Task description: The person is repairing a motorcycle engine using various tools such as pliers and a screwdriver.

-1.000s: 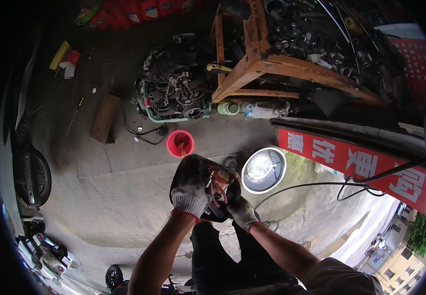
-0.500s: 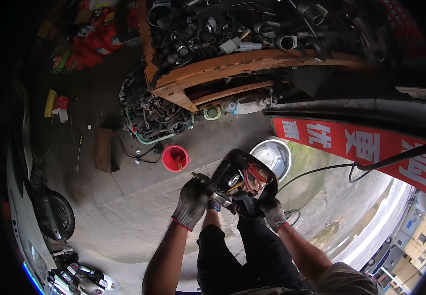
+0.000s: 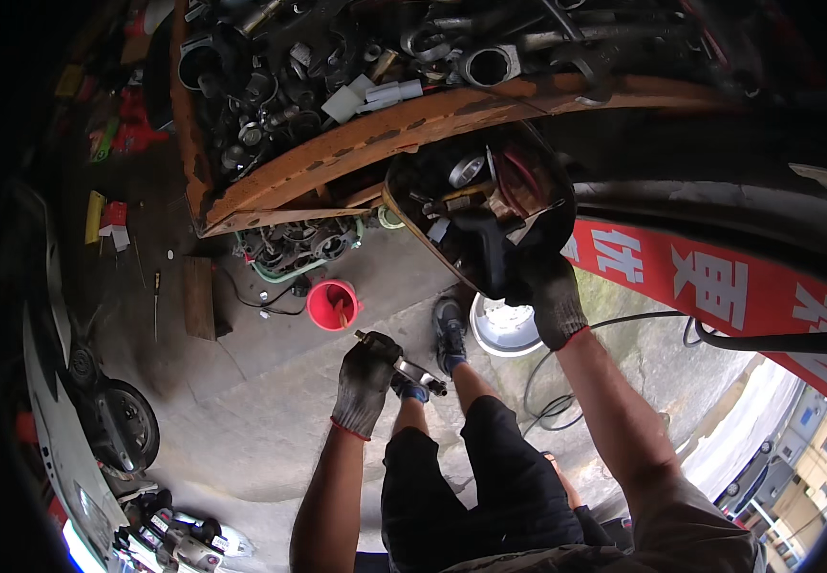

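My left hand (image 3: 365, 384), in a dark grey work glove, is closed around a short silver metal air tool (image 3: 420, 375). A brass-coloured fitting sticks out at the thumb side of that glove. Ahead and to the right, my gloved right hand (image 3: 557, 304) grips the near right edge of an open black tool container (image 3: 559, 181), held up at the front of the workbench. Inside lie red-handled pliers (image 3: 522, 180), a round metal piece (image 3: 468, 171) and a black tool-like body (image 3: 483, 246). My right fingers are partly hidden against the dark container.
An orange-edged workbench (image 3: 413, 124) heaped with metal parts stands ahead. Below are a red bucket (image 3: 318, 320), a white basin (image 3: 504, 334), a green-rimmed crate (image 3: 284, 274) of parts and a wooden block (image 3: 199, 306). A black hose (image 3: 539, 413) loops over the ground at right.
My right hand has lifted the tool container forward, away from my body to the bench front. The left hand stays low with the air tool, now apart from the container. The bench appears closer.
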{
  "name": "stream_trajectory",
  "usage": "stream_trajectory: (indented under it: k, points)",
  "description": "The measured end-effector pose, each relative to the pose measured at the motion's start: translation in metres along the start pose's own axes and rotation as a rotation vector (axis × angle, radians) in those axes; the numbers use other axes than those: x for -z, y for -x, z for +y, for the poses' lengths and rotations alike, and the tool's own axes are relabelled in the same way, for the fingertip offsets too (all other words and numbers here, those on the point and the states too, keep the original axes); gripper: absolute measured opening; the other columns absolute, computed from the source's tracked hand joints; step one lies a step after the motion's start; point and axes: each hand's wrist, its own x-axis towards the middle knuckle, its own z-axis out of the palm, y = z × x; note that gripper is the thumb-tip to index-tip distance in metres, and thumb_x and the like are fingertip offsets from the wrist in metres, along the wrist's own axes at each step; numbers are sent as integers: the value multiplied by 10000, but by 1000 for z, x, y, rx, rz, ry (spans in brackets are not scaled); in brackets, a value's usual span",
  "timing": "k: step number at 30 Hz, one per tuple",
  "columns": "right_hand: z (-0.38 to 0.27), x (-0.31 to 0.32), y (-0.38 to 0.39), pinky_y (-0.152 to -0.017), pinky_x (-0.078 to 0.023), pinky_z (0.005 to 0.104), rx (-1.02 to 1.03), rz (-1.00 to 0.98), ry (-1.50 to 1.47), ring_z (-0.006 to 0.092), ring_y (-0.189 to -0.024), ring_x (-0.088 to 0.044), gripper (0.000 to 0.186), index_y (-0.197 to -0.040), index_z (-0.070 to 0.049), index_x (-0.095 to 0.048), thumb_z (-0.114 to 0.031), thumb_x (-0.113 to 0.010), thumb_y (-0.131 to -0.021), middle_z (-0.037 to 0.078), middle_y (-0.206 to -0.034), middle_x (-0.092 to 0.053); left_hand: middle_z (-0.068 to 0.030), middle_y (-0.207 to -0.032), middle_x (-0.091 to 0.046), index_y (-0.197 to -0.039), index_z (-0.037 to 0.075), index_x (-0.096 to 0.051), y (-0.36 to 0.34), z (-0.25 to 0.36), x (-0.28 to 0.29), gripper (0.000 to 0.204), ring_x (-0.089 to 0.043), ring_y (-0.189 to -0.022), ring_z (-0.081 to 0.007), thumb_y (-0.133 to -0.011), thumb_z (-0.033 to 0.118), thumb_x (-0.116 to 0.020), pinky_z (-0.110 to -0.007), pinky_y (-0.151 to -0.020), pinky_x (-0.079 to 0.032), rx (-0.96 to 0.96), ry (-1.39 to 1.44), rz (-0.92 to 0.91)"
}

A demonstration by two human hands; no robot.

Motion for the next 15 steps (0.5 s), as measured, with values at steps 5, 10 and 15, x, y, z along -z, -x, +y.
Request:
stream_trajectory:
  k: [5,10,15]
  points:
    - [-36,-46,-88,-573,-539,302,-140,-2,-249,171,-753,-655,219,-1054,-66,-614,-209,-584,-890,65,-885,-658,-138,-799,-588,-851,59,-593,-19,0,-2,113,-603,-768,-330,-776,142,-580,-406,-639,-478,38,5,63]
    - [-53,-60,-194,-722,-590,352,-19,-175,-535,225,-1002,-632,327,-1223,-125,-525,-279,-540,-934,76,-1154,-607,-147,-695,-589,-760,0,-579,-62,-2,3,284,-573,-652,-275,-882,257,-590,-373,-597,-412,320,453,208]
    - [-72,-70,-245,-686,-583,352,62,-129,-561,230,-959,-640,346,-1248,-123,-498,-299,-524,-951,75,-1133,-603,25,-559,-440,-734,98,-543,-134,-4,15,250,-393,-423,-102,-901,276,-598,-286,-400,-302,345,717,364]
